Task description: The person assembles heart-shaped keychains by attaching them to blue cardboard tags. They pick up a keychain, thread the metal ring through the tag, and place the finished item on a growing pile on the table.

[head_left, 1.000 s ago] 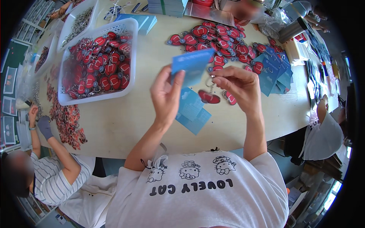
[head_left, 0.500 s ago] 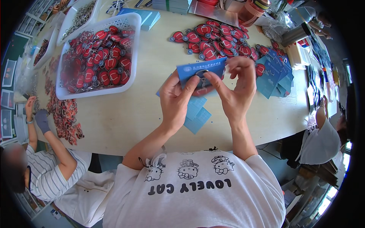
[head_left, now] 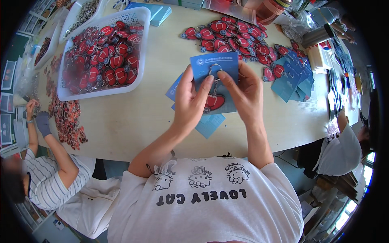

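Note:
My left hand (head_left: 191, 99) and my right hand (head_left: 243, 95) hold a blue card (head_left: 214, 65) upright above the pale table (head_left: 154, 121). A red heart-shaped keychain (head_left: 214, 101) hangs from a metal ring at the card's top, between my fingers. Both hands pinch the card's sides and the ring. A few more blue cards (head_left: 208, 123) lie flat on the table under my hands.
A white basket (head_left: 139, 77) full of red keychains stands at the left. Loose red keychains (head_left: 239, 34) lie behind my hands, with a stack of blue cards (head_left: 293, 79) at the right. A person in a striped shirt (head_left: 48, 182) works at the lower left; another person (head_left: 342, 150) sits at the right.
I have turned the blue card from slanted to upright and brought it nearer. The red keychain now hangs down its front from the ring.

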A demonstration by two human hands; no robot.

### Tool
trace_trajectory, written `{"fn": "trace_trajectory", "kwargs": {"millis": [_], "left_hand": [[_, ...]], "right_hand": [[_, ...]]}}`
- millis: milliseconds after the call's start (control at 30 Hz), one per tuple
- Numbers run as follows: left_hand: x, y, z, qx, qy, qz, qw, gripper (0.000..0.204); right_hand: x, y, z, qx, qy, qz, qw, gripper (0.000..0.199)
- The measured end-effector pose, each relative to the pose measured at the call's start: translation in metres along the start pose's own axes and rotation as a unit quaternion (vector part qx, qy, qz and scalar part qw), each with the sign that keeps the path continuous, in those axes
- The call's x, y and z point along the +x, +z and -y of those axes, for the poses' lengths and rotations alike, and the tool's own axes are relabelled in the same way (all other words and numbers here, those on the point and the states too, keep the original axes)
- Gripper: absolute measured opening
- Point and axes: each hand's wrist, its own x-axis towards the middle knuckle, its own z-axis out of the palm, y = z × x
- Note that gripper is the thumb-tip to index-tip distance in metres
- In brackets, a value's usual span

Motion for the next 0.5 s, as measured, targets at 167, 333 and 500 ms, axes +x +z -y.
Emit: {"fn": "trace_trajectory", "kwargs": {"millis": [167, 333, 500], "left_hand": [[0.006, -0.061, -0.009, 0.63, 0.028, 0.071, 0.773, 0.066], [-0.028, -0.07, 0.008, 0.713, -0.035, 0.103, 0.693, 0.094], [-0.037, -0.073, 0.025, 0.709, 0.02, 0.089, 0.7, 0.1]], "right_hand": [[0.006, -0.101, 0.002, -0.089, -0.001, -0.162, 0.983, 0.021], [0.017, -0.144, -0.013, -0.637, -0.143, -0.307, 0.693, 0.038], [-0.027, -0.034, -0.038, -0.381, -0.006, 0.086, 0.921, 0.05]]}}
